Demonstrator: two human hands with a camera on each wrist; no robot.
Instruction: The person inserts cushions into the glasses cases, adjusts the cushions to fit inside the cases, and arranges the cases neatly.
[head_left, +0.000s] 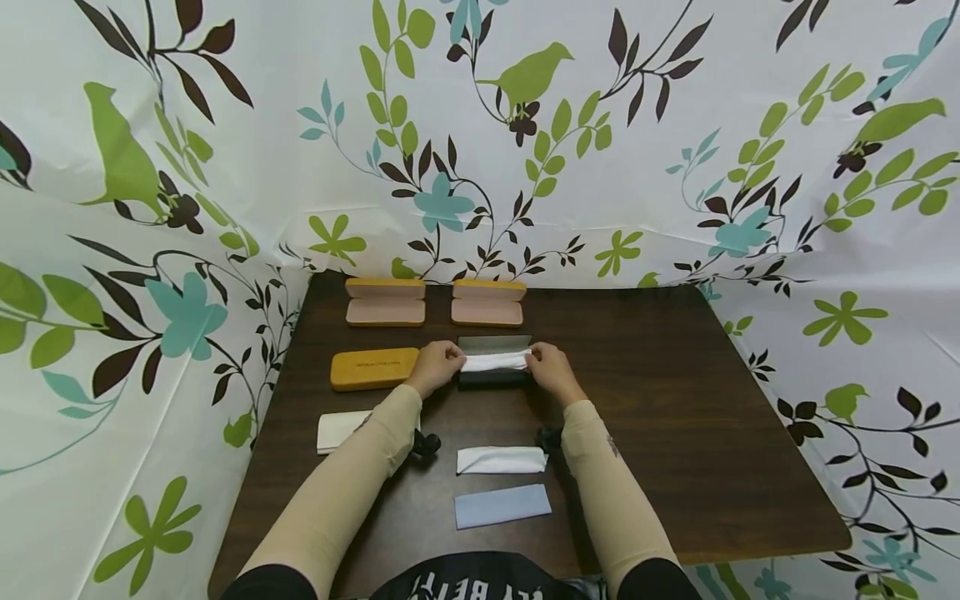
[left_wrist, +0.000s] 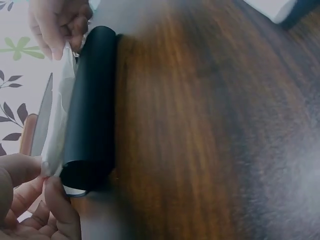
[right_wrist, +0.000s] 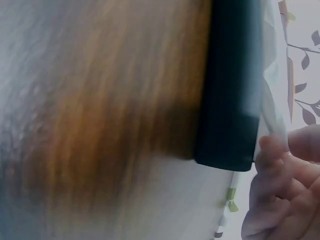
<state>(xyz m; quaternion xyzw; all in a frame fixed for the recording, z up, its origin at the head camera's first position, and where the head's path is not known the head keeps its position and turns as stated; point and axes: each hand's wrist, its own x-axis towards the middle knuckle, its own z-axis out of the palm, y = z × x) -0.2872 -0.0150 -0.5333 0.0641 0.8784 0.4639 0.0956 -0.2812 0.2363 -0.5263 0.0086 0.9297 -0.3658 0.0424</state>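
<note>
Nearest on the table (head_left: 675, 467) lie a blue cloth (head_left: 502, 506) and a folded white cloth (head_left: 501, 459), untouched. Beyond them, a second white cloth (head_left: 495, 361) is held stretched over the open black case (head_left: 493, 377), pinched at its ends by the left hand (head_left: 435, 367) and the right hand (head_left: 550, 369), forearms reaching forward and converging. The cloth is judged to be at the point of being laid inside; lowering it flat is called for next. Farther off, three other cases are seen.

White cloth (head_left: 495, 361) stretched flat over the open black case (head_left: 494, 377), mid-table.
</note>
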